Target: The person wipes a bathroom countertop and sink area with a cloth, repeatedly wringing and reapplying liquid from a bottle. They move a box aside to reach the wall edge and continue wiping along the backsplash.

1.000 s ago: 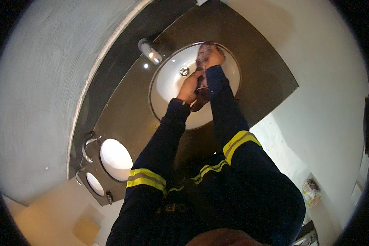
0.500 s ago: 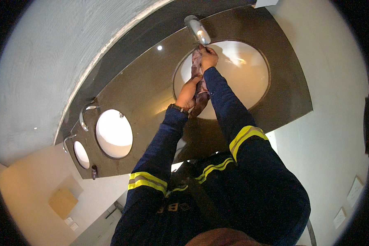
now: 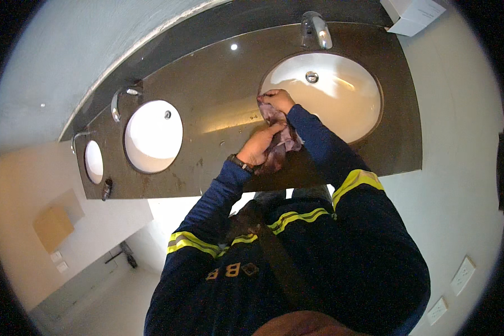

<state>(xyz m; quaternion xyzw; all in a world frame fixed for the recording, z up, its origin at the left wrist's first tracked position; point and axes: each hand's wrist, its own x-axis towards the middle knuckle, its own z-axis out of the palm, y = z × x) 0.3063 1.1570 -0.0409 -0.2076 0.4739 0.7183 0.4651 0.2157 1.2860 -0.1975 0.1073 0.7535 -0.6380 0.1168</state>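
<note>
over the counter (image 3: 218, 106), both hands (image 3: 257, 147) wring a cloth (image 3: 279, 140)

Three basins sit in the surface (image 3: 218, 101): the right basin (image 3: 341, 95), the middle basin (image 3: 153, 136), the left basin (image 3: 94, 162). A tap (image 3: 316, 29) stands behind the right basin; a cloth (image 3: 277, 134) hangs at its left rim.

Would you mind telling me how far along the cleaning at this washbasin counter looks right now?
Hard to call anything finished: the dark counter shows spots near its front edge. In hand: the left hand and right hand grip a crumpled purplish cloth between them at the rim of the right basin. The middle basin and far-left basin are untouched.
</note>
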